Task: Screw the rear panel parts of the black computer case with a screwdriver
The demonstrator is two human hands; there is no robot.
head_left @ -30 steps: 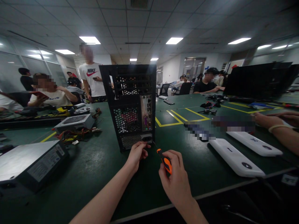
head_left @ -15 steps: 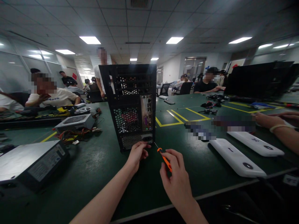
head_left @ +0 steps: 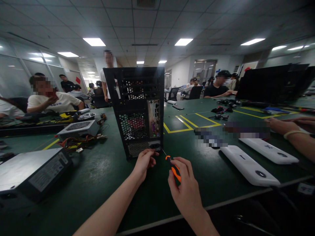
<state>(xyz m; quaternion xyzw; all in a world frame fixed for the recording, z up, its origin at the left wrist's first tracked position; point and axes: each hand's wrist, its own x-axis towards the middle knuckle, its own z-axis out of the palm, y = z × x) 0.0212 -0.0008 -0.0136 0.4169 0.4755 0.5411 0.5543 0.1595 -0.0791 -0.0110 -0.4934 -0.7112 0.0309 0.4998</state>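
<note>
Black computer case (head_left: 135,105): upright on the green table (head_left: 93,177), just ahead of both hands, turned with its back face toward the camera.

Bottom power supply (head_left: 138,148): lodged behind the lowest opening of that back face, mesh and socket (head_left: 155,145) showing; judged already seated.

Port panel (head_left: 155,114): in place above, toward the right edge of the back face.

Screwdriver (head_left: 175,172): slanted up and leftward, orange-and-black handle low, thin shaft reaching the bottom right corner of the case; contact with any screw too small to confirm.

Right hand (head_left: 184,180): closed around the handle with bent fingers and thumb.

Left hand (head_left: 145,160): half curled, fingertips at the bottom edge of the case, just below the socket; impossible to tell of anything small pinched there.

Corner work: judged unfinished, with the tool up at the corner; no telling tightening from loosening.

Other corners: fixed or bare, too dark to tell.

Loose units: nearer power supply (head_left: 48,170) and farther power supply (head_left: 78,129), both left of the case, well apart from either hand, untouched.
</note>
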